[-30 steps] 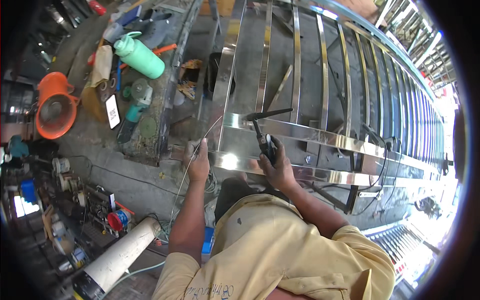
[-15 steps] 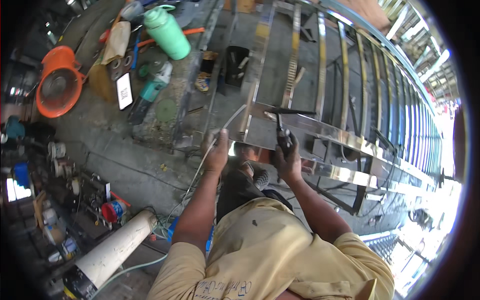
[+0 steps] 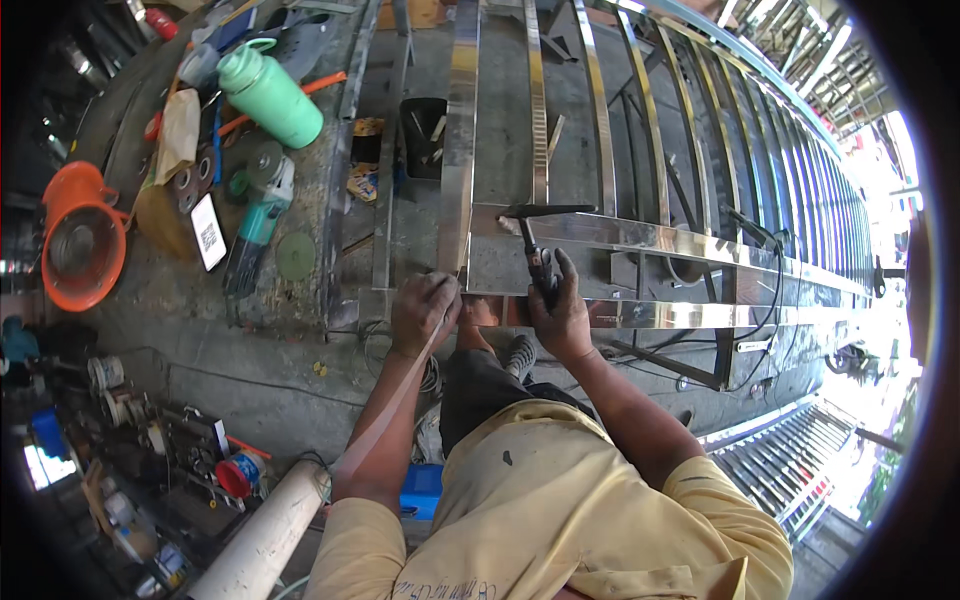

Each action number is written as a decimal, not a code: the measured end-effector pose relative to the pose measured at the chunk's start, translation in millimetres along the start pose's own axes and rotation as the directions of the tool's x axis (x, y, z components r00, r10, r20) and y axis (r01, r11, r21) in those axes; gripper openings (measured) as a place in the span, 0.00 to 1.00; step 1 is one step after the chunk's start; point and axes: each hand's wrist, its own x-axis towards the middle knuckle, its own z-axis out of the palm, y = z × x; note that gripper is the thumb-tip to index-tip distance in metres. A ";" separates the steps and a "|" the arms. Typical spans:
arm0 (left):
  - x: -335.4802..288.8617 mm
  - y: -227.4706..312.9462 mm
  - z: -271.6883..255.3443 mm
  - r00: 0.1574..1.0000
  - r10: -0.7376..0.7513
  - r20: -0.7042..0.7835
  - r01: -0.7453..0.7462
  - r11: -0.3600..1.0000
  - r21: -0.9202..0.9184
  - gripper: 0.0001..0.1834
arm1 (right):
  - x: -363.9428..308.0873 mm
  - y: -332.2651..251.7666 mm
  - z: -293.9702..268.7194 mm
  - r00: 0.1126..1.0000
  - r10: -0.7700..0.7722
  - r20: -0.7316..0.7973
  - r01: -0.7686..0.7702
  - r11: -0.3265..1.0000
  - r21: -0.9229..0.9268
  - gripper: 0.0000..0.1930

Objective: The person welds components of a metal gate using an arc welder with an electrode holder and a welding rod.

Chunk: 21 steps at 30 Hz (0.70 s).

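My left hand (image 3: pixel 422 318) is closed around a thin pale rod (image 3: pixel 388 408), which trails back along my forearm and looks blurred. Its fingertips are at the near end of a shiny metal bar (image 3: pixel 458 150), part of a long ladder-like frame. In my right hand (image 3: pixel 563 322) is a black TIG welding torch (image 3: pixel 530 240), gripped by its handle. The torch's long black back cap lies crosswise over a polished rail (image 3: pixel 620 233) of the frame, with its pale nozzle end toward the left. I cannot tell whether the torch touches the rail.
On the bench to the left are a mint-green bottle (image 3: pixel 272 95), a teal angle grinder (image 3: pixel 256 225), a white phone (image 3: pixel 208 232) and an orange blower (image 3: pixel 85 240). A black bin (image 3: pixel 424 138) shows between the bars. At lower left lies a white cylinder (image 3: pixel 265 535); dark cables (image 3: pixel 780 290) hang at right.
My left hand has moved in against the frame's near end, and the rod now slants back along my forearm. The right hand shifted slightly left with the torch. The whole view has swung.
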 end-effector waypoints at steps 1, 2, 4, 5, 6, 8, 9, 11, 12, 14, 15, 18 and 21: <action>1.1 -0.1 -1.6 0.998 0.010 0.055 -0.009 1.000 -0.019 0.13 | 1.1 1.8 0.9 1.000 0.014 -0.008 -0.014 1.000 -0.006 0.40; 0.9 -0.1 -0.5 0.994 0.020 0.109 -0.016 0.999 -0.037 0.14 | 2.6 3.9 2.3 1.000 0.005 0.003 -0.005 1.000 0.010 0.41; 1.4 -4.6 2.4 0.998 0.002 0.070 0.003 0.997 -0.073 0.15 | 7.1 -1.9 4.5 1.000 -0.011 0.026 0.010 1.000 0.009 0.42; 1.1 -6.3 3.6 0.999 -0.025 0.022 0.027 0.995 -0.101 0.15 | 6.8 -2.7 5.6 1.000 0.001 0.019 -0.001 1.000 0.009 0.42; -0.1 -6.3 4.7 0.999 -0.019 0.033 0.022 0.994 -0.109 0.15 | 5.2 -3.0 7.2 1.000 -0.023 0.020 0.023 1.000 0.001 0.41; -2.0 -6.3 7.9 0.999 -0.029 -0.022 0.028 0.999 -0.043 0.15 | 7.7 -5.5 10.8 0.999 -0.035 0.017 0.035 0.999 -0.005 0.40; -1.2 -5.1 8.7 1.000 -0.029 -0.010 0.029 0.998 -0.049 0.15 | 7.1 -7.6 12.2 0.998 -0.059 0.006 0.059 0.998 -0.008 0.40; 0.3 -2.3 9.3 0.998 -0.066 -0.023 0.066 0.998 -0.009 0.13 | 6.4 -8.7 15.1 0.997 -0.073 -0.003 0.073 0.997 -0.010 0.39; -0.3 -3.3 11.3 0.998 -0.066 -0.016 0.065 0.998 -0.012 0.13 | 9.1 -8.6 17.1 0.994 -0.104 -0.015 0.104 0.994 -0.023 0.39; -3.0 -4.1 15.0 0.994 -0.111 -0.008 0.111 0.994 0.013 0.12 | 13.2 -11.5 19.9 0.991 -0.131 -0.027 0.130 0.991 -0.036 0.40; -2.3 -2.4 15.0 0.994 -0.111 -0.004 0.111 0.994 0.013 0.12 | 15.7 -15.2 20.6 0.982 -0.182 -0.056 0.180 0.983 -0.038 0.39; -2.0 2.8 13.1 0.994 -0.111 0.011 0.111 0.993 0.028 0.12 | 17.1 -18.0 21.4 0.975 -0.214 -0.066 0.212 0.976 -0.039 0.37; -3.9 4.0 11.8 0.992 -0.124 0.029 0.123 0.992 0.031 0.12 | 18.7 -22.6 19.5 0.984 -0.178 -0.024 0.178 0.984 -0.033 0.36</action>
